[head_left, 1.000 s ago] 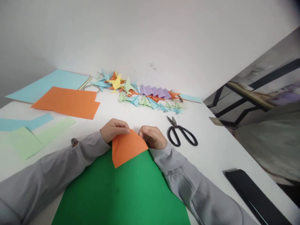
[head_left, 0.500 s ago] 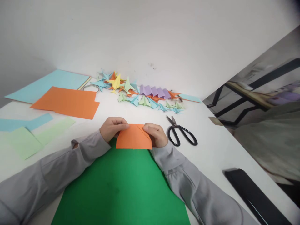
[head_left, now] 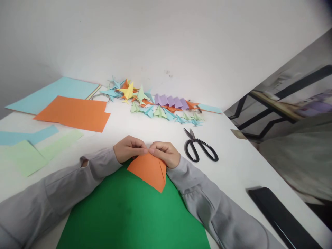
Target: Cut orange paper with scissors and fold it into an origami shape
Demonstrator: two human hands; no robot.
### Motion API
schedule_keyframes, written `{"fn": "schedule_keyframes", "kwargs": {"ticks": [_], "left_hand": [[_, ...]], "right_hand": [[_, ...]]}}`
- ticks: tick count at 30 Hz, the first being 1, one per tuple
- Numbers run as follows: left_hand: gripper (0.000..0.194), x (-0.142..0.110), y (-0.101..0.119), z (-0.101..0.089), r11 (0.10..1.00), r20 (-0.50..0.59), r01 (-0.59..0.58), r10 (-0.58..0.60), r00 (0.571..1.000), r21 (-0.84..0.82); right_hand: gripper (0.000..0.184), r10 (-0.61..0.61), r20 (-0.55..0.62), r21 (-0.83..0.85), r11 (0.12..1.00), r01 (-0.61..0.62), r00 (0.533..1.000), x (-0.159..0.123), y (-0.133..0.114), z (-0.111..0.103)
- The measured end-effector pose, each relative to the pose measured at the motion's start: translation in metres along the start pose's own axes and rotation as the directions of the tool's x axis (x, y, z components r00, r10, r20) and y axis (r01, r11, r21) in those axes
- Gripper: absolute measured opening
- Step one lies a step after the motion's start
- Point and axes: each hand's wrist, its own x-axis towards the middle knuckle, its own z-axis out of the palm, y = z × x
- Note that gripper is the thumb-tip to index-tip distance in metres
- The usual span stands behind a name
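Note:
A folded piece of orange paper [head_left: 147, 169] is held over the far end of a green sheet [head_left: 135, 211]. My left hand [head_left: 129, 150] pinches its upper edge, thumb on top. Close beside it, my right hand [head_left: 167, 154] pinches the same edge, so both thumb tips nearly meet. The paper is tilted, its lowest corner pointing toward me at the right, and a crease line runs down its right part. The fingers behind the paper are hidden. To the right of my right hand lie black-handled scissors [head_left: 201, 147], blades slightly apart.
Folded paper cranes [head_left: 129, 91] and a purple pleated strip [head_left: 171, 101] line the wall. Orange sheets [head_left: 72, 114], a light blue sheet [head_left: 59, 93] and green paper pieces [head_left: 28, 159] lie left. A black case-like object [head_left: 282, 218] sits front right. A person's clothing [head_left: 298, 155] shows beyond the edge.
Both hands have come together along the paper's upper edge and moved slightly nearer to me. The orange paper has turned and tilted, its right corner now pointing down.

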Motion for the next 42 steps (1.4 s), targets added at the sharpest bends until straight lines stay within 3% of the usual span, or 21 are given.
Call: {"fn": "schedule_keyframes", "kwargs": {"ticks": [10, 18, 27, 36, 42], "left_hand": [[0.02, -0.004, 0.003, 0.004, 0.995, -0.034, -0.025, 0.029, 0.999, 0.098], [0.02, -0.003, 0.001, 0.004, 0.987, 0.013, -0.062, 0.061, 0.998, 0.151], [0.017, -0.004, 0.007, 0.002, 0.998, -0.031, -0.049, 0.05, 0.998, 0.032], [0.016, -0.002, 0.01, -0.001, 1.0, -0.094, 0.015, -0.015, 0.995, 0.002], [0.013, -0.002, 0.008, -0.001, 0.992, -0.134, 0.062, -0.077, 0.988, -0.114]], "right_hand": [[0.028, -0.022, -0.044, -0.017, 1.0, 0.021, 0.999, 0.0, 0.001, 0.0], [0.025, -0.025, 0.083, -0.085, 0.996, 0.032, 0.996, -0.001, 0.0, 0.001], [0.022, 0.1, -0.112, 0.147, 0.986, -0.083, 0.989, 0.002, -0.008, 0.003], [0.019, 0.124, -0.162, 0.228, 0.97, -0.085, 0.979, 0.007, -0.002, -0.003], [0.02, 0.142, -0.195, 0.246, 0.965, -0.091, 0.971, 0.009, -0.002, -0.007]]}}
